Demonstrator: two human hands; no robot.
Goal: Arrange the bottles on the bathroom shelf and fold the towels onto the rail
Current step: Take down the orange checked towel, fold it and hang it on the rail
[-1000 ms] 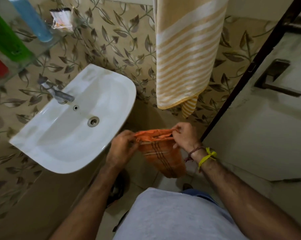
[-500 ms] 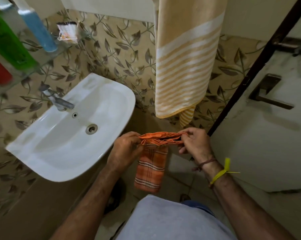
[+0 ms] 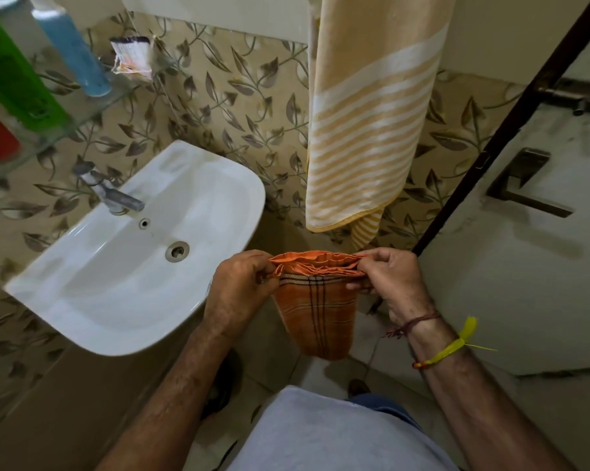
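Both hands' fingers (image 3: 371, 266) pinching folded orange towel (image 3: 317, 311), beside sink (image 3: 218, 185)

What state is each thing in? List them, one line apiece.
orange towel: folded, hanging from both hands.
left hand: pinches the towel's left top edge.
right hand: pinches the right top edge.
striped towel: hanging down the wall.
tap: no water running.
sink: drain unplugged.
blue bottle: standing on the glass shelf.
green bottle: standing on the shelf.
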